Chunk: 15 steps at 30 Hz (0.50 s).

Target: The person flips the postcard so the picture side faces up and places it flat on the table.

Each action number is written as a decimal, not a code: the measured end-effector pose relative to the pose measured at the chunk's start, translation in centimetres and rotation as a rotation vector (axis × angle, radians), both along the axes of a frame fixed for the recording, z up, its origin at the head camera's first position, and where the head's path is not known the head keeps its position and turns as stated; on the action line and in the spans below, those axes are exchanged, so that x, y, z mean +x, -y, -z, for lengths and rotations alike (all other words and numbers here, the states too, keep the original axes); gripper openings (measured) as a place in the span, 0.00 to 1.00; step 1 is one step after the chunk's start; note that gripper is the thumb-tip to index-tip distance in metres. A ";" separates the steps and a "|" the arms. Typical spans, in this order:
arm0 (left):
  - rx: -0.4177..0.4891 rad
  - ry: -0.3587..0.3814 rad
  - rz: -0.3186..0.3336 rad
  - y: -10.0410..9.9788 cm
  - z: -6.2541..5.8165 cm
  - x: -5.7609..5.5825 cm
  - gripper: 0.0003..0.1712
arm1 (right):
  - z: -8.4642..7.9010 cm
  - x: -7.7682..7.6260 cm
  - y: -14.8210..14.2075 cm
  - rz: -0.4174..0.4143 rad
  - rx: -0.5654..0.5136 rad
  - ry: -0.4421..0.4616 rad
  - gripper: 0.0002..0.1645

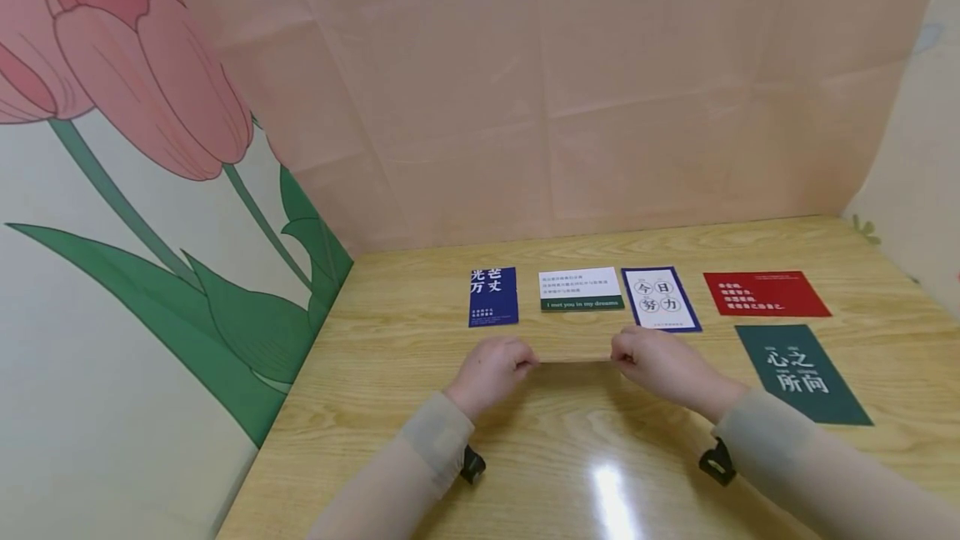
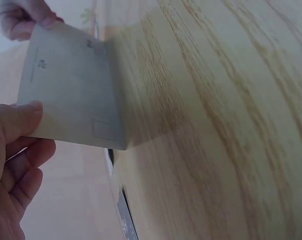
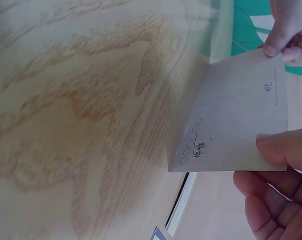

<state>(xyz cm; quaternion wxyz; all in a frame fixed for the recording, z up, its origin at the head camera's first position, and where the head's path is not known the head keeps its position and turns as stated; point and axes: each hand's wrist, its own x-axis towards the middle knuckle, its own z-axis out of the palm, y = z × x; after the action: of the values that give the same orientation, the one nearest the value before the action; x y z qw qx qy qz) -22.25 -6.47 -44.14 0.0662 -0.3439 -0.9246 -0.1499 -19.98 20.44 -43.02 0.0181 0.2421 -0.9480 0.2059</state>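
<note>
A postcard stands on its long edge, its lower edge seeming to touch the wooden table. My left hand pinches one upper corner between thumb and fingers. At the opposite end, my right hand pinches the other upper corner. The side of the postcard turned toward me is pale, with a row of small circles, some handwriting and a small printed mark. From the head, only its thin top edge shows between the two hands. Its far face is hidden.
Behind the hands lie a blue card, a white-and-green card, a blue-bordered card and a red card. A dark green card is at the right. Pink sheeting covers the back wall.
</note>
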 end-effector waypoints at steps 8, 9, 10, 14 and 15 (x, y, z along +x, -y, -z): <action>-0.012 0.040 0.007 0.0 0.2 0.2 0.05 | 0.4 0.2 -0.1 -0.015 -0.004 0.009 0.09; -0.017 0.044 0.006 0.0 0.3 0.2 0.05 | 0.5 0.3 -0.1 -0.016 -0.003 0.010 0.09; -0.021 0.044 0.007 0.0 0.3 0.2 0.05 | 0.5 0.3 -0.2 -0.018 -0.005 0.013 0.09; -0.034 0.054 0.007 0.0 0.5 0.2 0.05 | 0.7 0.2 -0.2 -0.029 0.001 0.017 0.10; -0.036 0.062 0.006 0.0 0.5 0.2 0.05 | 0.7 0.2 -0.3 -0.035 0.001 0.016 0.10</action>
<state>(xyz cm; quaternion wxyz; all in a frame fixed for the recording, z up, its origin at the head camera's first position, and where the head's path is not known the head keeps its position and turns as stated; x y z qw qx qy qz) -22.03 -6.50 -44.65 0.0310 -0.3429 -0.9277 -0.1442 -19.74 20.69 -43.75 0.0068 0.2567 -0.9439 0.2076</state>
